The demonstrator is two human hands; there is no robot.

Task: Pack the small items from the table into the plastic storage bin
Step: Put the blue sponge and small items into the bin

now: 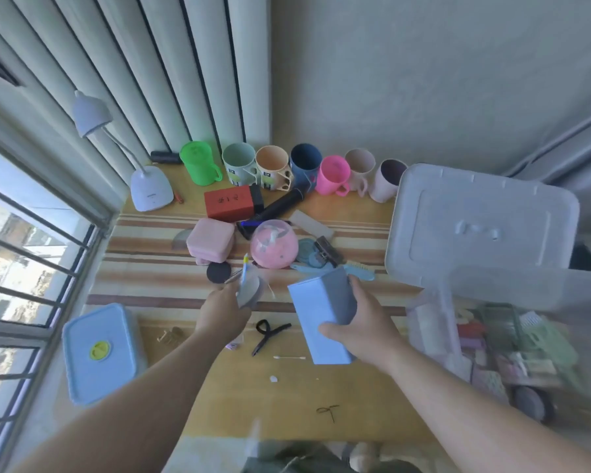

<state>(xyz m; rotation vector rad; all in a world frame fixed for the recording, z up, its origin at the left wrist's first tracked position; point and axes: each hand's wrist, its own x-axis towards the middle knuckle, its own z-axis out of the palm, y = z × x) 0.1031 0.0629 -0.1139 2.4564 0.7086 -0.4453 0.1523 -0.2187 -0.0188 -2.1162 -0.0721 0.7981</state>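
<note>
Our right hand (pixel 359 322) grips a pale blue box (pixel 316 322), fingers curled round its tilted body, held above the surface (pixel 219 387) just left of the plastic storage bin (pixel 434 322). The bin stands at the right edge, already holding a blurred jumble of things, its lid (pixel 481 216) propped up behind it. Our left hand (pixel 222 314) pinches a small grey round item (pixel 249 290) together with a thin pen-like stick; what they are we cannot tell. Beyond lie a pink dome (pixel 274 244), a pink case (pixel 210 240), a red box (pixel 229 203) and a row of cups (pixel 287 169).
</note>
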